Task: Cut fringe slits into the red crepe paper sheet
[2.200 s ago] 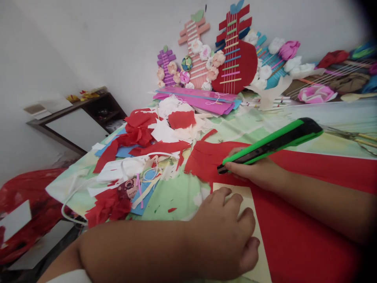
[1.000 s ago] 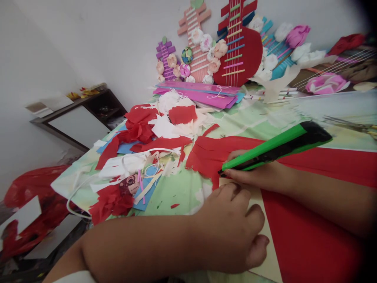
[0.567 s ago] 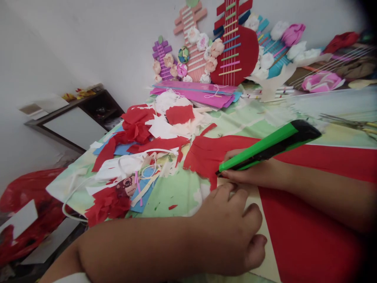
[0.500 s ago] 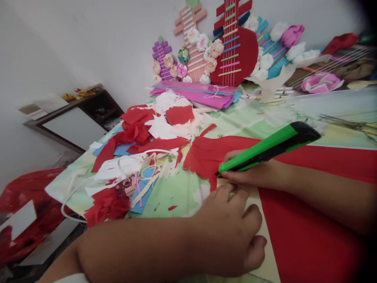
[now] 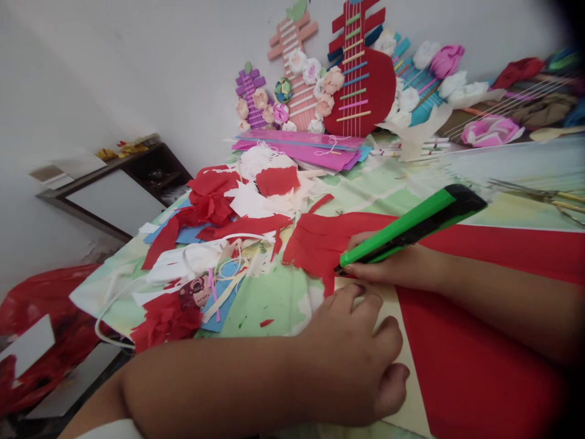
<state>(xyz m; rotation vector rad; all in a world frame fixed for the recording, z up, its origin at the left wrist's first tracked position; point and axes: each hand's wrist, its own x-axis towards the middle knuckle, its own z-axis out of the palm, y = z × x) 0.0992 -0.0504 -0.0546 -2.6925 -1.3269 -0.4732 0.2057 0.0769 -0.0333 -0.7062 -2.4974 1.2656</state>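
Note:
In the head view, my right hand [image 5: 402, 267] grips a green and black utility knife [image 5: 414, 228]. The knife slants down to the left, its tip at the upper left end of a cream card strip [image 5: 391, 300]. My left hand [image 5: 350, 360] rests on that strip, fingers bent and slightly apart, fingertips pressing close below the knife tip. Under and beside the strip lies a large red sheet [image 5: 470, 360]. A ragged piece of red paper [image 5: 315, 241] lies just beyond the knife tip. The blade itself is too small to make out.
Red paper scraps [image 5: 214, 207], white string [image 5: 262, 160] and a white cable [image 5: 101, 332] litter the green patterned tablecloth [image 5: 269, 299]. Scissors [image 5: 543, 194] lie at the right. Decorated paper guitars, including a red one [image 5: 372, 91], lean on the wall. A red plastic bag [image 5: 55, 292] sits lower left.
The view has shifted slightly, so everything sits a little further left. My right hand and the knife keep almost the same pose at the strip's end; my left hand still presses the strip.

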